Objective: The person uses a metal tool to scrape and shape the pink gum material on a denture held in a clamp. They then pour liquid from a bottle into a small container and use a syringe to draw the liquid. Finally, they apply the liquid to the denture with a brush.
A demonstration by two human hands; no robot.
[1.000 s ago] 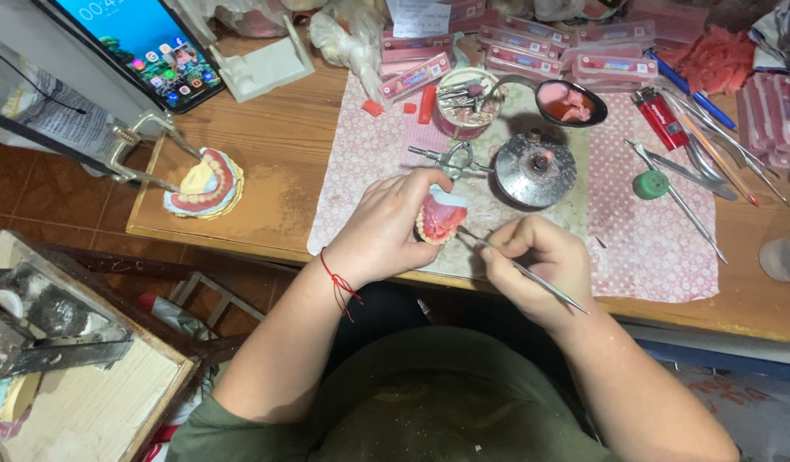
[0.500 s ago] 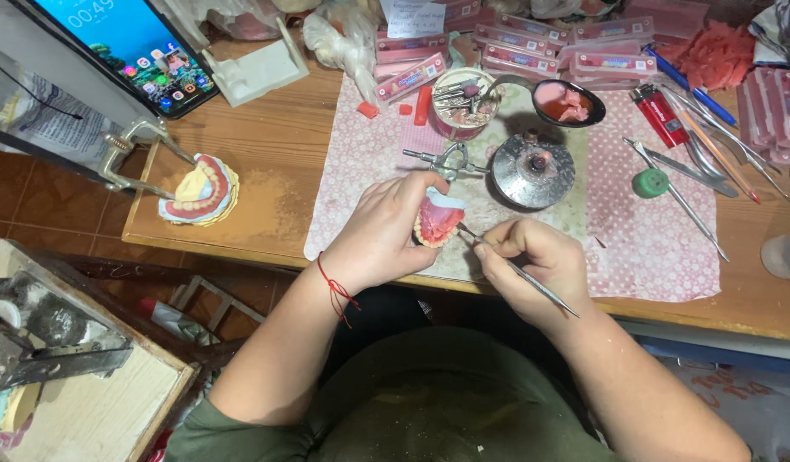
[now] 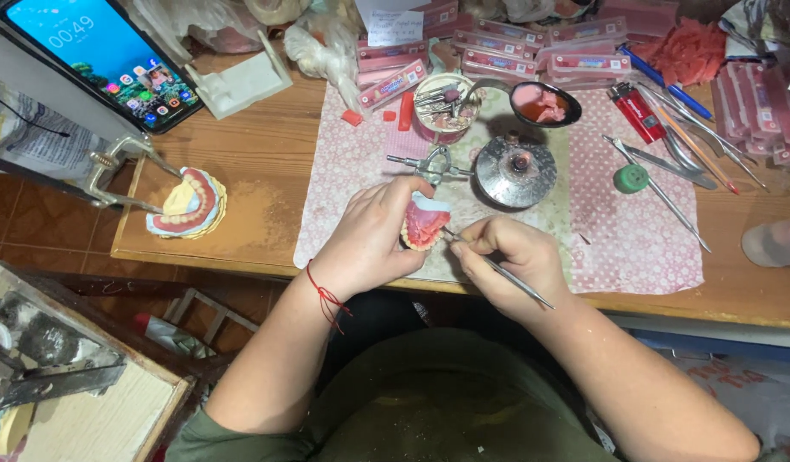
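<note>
The left hand (image 3: 373, 235) wraps around a pink wax denture (image 3: 424, 224) and holds it just above the near edge of the wooden tabletop (image 3: 266, 162), over the front border of a pink dotted cloth (image 3: 617, 244); the fingers are closed firmly on it from behind. The right hand (image 3: 508, 261) pinches a thin metal carving tool (image 3: 504, 272) like a pen, and its tip touches the denture on the right side; the handle points back toward the wrist.

The risk I see is a slip; the wax looks soft, so too much pressure from the tip may gouge the gum part or push a tooth out of its line; the tip may also run off the wax into the left fingers, which are very close. The denture hangs at the table edge; if the grip loosens, it may fall to the floor and deform.

A small round burner (image 3: 516, 173) stands just behind the hands, near the middle of the cloth; I cannot tell if it burns; a sleeve or the wax may come too close. A second denture model (image 3: 189, 204) sits near the left front corner, well apart.
</note>
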